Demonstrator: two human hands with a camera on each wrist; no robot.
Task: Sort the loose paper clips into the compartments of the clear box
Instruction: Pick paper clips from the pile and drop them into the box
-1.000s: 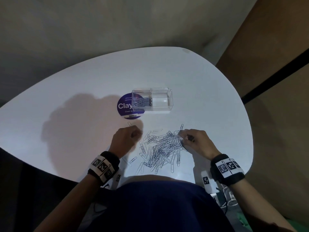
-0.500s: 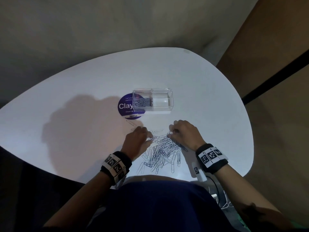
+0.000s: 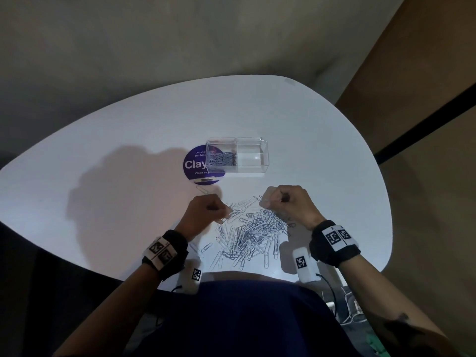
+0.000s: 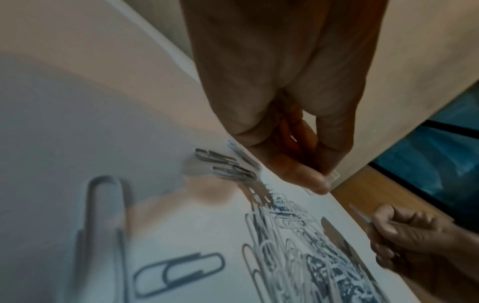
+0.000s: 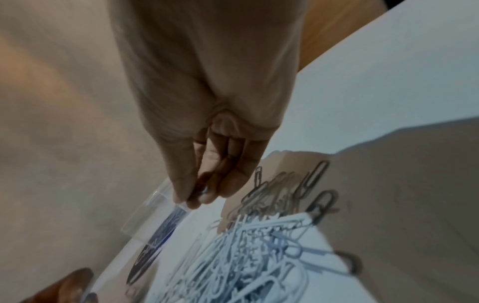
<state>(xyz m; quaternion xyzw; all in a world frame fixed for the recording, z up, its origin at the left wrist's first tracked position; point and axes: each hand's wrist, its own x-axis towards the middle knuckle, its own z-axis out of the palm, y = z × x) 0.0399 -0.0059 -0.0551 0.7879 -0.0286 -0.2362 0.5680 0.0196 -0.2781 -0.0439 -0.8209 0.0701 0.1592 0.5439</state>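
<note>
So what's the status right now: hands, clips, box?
Left hand and right hand each pinching clips at the paper clip pile. Clear box: left compartment holds clips, right looks empty. Nothing blocking the box.

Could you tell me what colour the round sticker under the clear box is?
The round sticker is dark purple with white lettering, clearest in the head view.

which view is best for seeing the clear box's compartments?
Head view: the whole clear box shows from above, paper clips in its left compartment, its right one looking empty. Right wrist catches only a blurred part of it behind the fingers. Left wrist shows almost nothing of it.
</note>
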